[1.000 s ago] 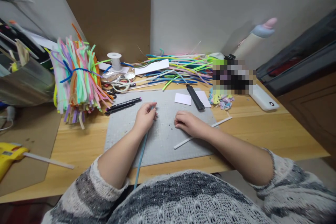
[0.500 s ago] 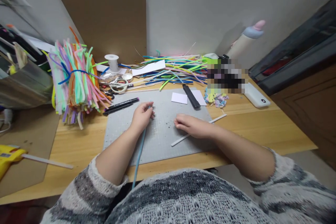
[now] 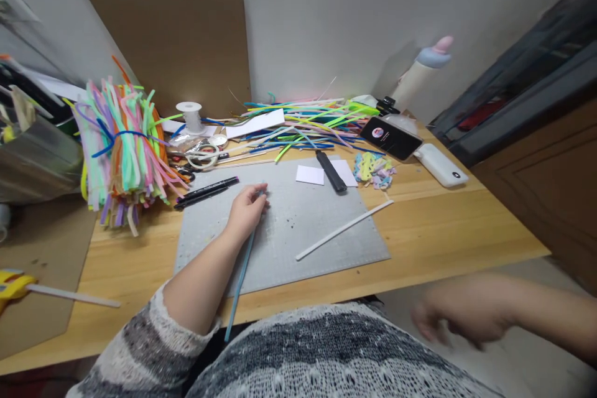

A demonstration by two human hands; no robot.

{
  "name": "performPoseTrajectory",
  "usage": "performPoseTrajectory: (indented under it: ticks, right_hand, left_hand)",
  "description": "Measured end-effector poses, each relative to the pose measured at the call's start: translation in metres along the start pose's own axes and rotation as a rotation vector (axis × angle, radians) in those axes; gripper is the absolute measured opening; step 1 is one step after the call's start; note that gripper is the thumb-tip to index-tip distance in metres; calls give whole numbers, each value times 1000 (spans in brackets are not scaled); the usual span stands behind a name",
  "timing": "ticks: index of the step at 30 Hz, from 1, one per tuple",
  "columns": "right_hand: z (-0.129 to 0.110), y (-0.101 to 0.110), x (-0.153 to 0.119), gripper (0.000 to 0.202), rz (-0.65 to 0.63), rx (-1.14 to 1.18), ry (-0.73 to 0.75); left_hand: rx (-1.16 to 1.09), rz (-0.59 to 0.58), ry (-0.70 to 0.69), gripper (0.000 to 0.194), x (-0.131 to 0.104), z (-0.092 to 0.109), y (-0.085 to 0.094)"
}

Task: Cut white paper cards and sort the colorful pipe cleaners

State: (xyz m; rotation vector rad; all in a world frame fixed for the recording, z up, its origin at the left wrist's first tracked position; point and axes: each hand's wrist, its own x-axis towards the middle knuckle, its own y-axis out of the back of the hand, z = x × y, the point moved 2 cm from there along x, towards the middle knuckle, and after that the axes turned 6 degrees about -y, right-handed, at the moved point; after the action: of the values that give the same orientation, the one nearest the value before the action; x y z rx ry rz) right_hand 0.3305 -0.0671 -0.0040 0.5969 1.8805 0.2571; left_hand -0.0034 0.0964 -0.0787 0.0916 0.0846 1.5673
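Left grip (image 3: 249, 206) is closed on the blue stem (image 3: 239, 280), thumb against fingers, w/ a bit of tip showing past them & the rest running back under the wrist, across the mat (image 3: 280, 267) and over the near edge of the surface (image 3: 443, 217). Prob. held near one end b/c a long thin length is easier to steady when its tail trails toward the body. The mat likely sits under the work to spare the wood (dark specks lie mid-mat).

Right grip (image 3: 466, 314) is off the surface, over the floor at near right; too blurred to tell if fingers are apart or together, or if anything's in them.

White stick (image 3: 345, 230) lies slantwise, far end past the mat's right edge, prob. there for easy right-side reach. Black tool (image 3: 332, 173) rests partly on a pale card, maybe pinning it. Pens (image 3: 208, 191) lie side by side at the mat's left edge; pastel scraps (image 3: 374, 170) are heaped just off its right side. Tied bundle (image 3: 125, 155) at left has a blue tie round its middle, presumably so it won't sprawl like the loose stems (image 3: 308, 121) by the wall.
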Motion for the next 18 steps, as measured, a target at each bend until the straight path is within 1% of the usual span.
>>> performPoseTrajectory:
  ticks: [1, 2, 3, 4, 5, 6, 7, 8, 10, 12, 14, 15, 16, 18]
  right_hand:
    - [-12, 5, 0, 37, -180, 22, 80]
    - [-24, 13, 3, 41, -221, 83, 163]
    - [-33, 22, 10, 38, -162, 123, 242]
    - [-40, 30, 20, 30, 7, 96, 324]
    - [-44, 37, 32, 25, 251, 9, 389]
    - [-46, 41, 44, 23, 505, -103, 414]
    - [-46, 41, 56, 24, 665, -237, 407]
    - [-45, 40, 68, 21, 739, -351, 400]
    - [-44, 35, 85, 18, 750, -477, 417]
    - [-44, 38, 92, 21, 745, -448, 436]
    - [-45, 55, 92, 18, 829, -301, 400]
    - [-44, 68, 93, 16, 891, -217, 343]
    - [-42, 82, 94, 15, 955, -149, 268]
    - [-36, 113, 100, 13, 1021, -140, 65]
  left_hand:
    - [-8, -8, -1, 34, -1, 1, 0]
    - [-16, -17, -3, 35, -1, 3, 0]
    - [-23, -26, -7, 37, -3, 5, 0]
    - [-29, -36, -12, 39, -4, 7, 0]
    - [-34, -46, -18, 40, -5, 8, 0]
    - [-38, -55, -26, 41, -6, 10, 1]
    - [-40, -64, -34, 43, -7, 11, 1]
    - [-45, -75, -46, 44, -8, 12, 1]
    - [-83, -99, -90, 49, -8, 14, 2]
    - [-158, -112, -145, 56, -6, 16, 1]
    - [-252, -100, -159, 64, -2, 18, 1]
    - [-295, -87, -140, 67, 0, 19, 0]
    - [-336, -72, -110, 70, 2, 20, 0]
    - [-405, -37, -42, 72, 5, 22, 0]
